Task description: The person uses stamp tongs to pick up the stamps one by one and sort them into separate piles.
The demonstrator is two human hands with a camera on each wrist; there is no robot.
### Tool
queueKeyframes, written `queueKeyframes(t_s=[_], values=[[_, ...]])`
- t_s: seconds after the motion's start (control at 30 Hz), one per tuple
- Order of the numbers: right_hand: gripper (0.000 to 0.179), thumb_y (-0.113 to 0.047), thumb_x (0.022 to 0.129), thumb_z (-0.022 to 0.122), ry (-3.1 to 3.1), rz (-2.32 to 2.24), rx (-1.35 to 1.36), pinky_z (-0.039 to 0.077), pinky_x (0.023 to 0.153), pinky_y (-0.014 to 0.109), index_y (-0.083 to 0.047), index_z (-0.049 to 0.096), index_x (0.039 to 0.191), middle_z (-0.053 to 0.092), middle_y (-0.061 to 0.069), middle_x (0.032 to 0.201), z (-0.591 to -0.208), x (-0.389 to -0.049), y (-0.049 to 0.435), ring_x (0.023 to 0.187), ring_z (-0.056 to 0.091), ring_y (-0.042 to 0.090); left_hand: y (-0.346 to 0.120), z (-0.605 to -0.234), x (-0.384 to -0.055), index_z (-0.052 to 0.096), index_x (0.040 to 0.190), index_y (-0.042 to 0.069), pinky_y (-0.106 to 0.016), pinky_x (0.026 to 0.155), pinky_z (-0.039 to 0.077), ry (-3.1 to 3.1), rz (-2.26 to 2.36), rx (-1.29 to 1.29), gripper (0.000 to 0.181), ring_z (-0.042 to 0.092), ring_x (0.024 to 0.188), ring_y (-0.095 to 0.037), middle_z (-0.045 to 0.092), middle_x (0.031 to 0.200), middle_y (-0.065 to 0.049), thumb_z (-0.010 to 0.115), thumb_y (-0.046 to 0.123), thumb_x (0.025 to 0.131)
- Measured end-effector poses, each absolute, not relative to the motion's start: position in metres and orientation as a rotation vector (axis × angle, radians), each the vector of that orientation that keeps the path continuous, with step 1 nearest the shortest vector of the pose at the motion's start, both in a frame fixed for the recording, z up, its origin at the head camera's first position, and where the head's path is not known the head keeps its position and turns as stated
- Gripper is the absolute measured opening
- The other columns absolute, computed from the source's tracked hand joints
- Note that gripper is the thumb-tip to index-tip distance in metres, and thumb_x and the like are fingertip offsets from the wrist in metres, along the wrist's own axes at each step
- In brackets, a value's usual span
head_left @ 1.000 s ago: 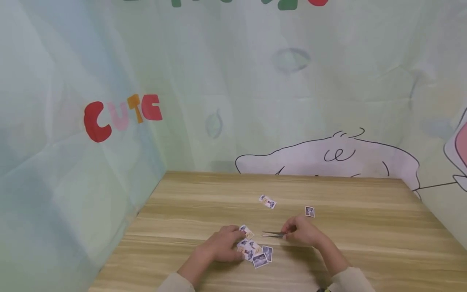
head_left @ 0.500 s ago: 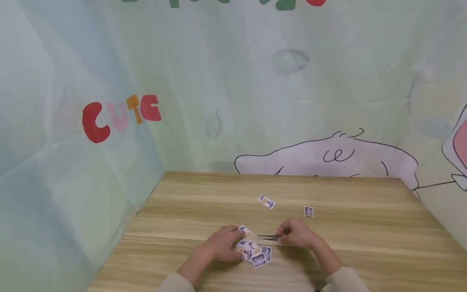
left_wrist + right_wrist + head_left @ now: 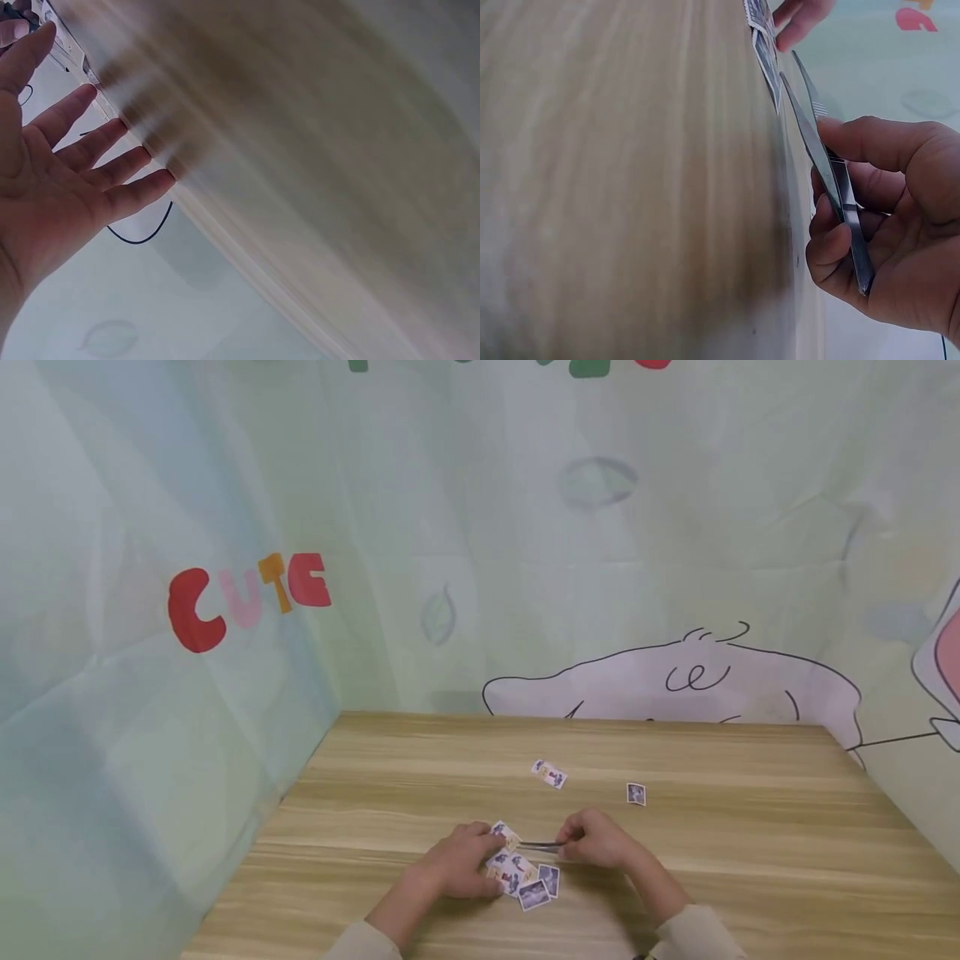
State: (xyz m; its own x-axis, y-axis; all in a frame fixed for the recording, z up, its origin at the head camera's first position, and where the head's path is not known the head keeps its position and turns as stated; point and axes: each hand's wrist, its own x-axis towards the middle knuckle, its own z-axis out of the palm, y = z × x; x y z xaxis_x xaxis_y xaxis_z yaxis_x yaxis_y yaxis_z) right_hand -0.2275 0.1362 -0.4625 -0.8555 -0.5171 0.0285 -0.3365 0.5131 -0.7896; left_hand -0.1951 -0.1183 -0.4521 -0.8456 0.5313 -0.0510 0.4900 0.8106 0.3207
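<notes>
My right hand [image 3: 600, 842] holds metal tweezers [image 3: 538, 847] between thumb and fingers. In the right wrist view, the tweezers [image 3: 826, 161] have their two tips apart. Those tips reach the right edge of a small colourful paper piece like a postage stamp [image 3: 506, 833]; whether they touch it I cannot tell. My left hand [image 3: 461, 860] lies with its fingertips on the paper pieces. A larger colourful stamp-like piece [image 3: 514, 870] lies below the first. Two purple stamp-like pictures [image 3: 535, 896] overlap at its lower right. The left wrist view shows straight, spread fingers on the left hand [image 3: 67, 172].
Farther back on the wood-grain table [image 3: 420, 760] lies a colourful strip [image 3: 550, 774]. A single purple stamp-like picture [image 3: 636, 794] lies to the right of it. A printed cloth [image 3: 405, 527] hangs behind and left of the table.
My right hand has moved left with the tweezers, bringing their tips from bare table to the edge of the upper paper piece. My left hand has stayed in place.
</notes>
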Motion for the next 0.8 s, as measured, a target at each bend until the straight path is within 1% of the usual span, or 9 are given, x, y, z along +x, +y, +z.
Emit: queueKeyframes(t_s=[0.17, 0.43, 0.8], values=[[0.009, -0.001, 0.073, 0.068, 2.563, -1.247, -0.717, 0.047, 0.062, 0.031, 0.001, 0.066, 0.081, 0.06, -0.001, 0.072, -0.4611, -0.2265, 0.1336, 0.067, 0.052, 0.015, -0.1181, -0.4527, -0.1955, 0.055, 0.129, 0.011, -0.046, 0.096, 0.038, 2.857, 0.445, 0.81, 0.064, 0.042, 0.119, -0.032, 0.047, 0.132, -0.014, 0.071, 0.039, 0.074], [0.007, 0.0, 0.073, 0.068, 2.578, -1.243, -0.697, 0.047, 0.059, 0.03, 0.001, 0.066, 0.079, 0.06, -0.001, 0.07, -0.4569, -0.224, 0.1306, 0.064, 0.052, 0.015, -0.1166, -0.449, -0.1945, 0.054, 0.129, 0.008, -0.046, 0.098, 0.037, 2.855, 0.459, 0.815, 0.066, 0.042, 0.12, -0.034, 0.045, 0.133, -0.017, 0.072, 0.038, 0.073], [0.005, 0.0, 0.072, 0.068, 2.624, -1.249, -0.698, 0.046, 0.059, 0.029, -0.001, 0.065, 0.076, 0.058, -0.002, 0.068, -0.4603, -0.2241, 0.1273, 0.063, 0.051, 0.014, -0.116, -0.4496, -0.1942, 0.055, 0.129, 0.009, -0.046, 0.097, 0.038, 2.846, 0.476, 0.803, 0.067, 0.042, 0.119, -0.034, 0.046, 0.133, -0.016, 0.072, 0.039, 0.072]])
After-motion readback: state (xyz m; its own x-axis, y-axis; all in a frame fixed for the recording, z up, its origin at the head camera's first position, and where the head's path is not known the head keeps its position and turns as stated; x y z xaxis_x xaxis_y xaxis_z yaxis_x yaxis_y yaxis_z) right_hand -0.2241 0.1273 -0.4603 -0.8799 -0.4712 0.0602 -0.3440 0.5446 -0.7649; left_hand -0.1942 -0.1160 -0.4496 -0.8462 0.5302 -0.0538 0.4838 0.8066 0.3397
